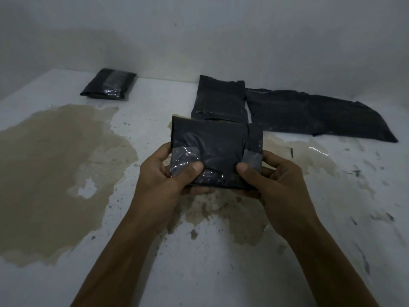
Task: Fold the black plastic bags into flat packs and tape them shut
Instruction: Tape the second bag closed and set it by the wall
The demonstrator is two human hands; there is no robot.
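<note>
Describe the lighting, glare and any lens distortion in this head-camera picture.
Head view: dim, flat light with no hard shadows; glare on the clear tape of the held pack under the left hand and right hand; the wide lens bows the table's far edge.

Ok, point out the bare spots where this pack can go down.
Free: the strip between the taped pack by the wall and the folded pack; also the stained surface left of the hands. Crowded: far right, where the folded pack and the unfolded bag lie side by side.
</note>
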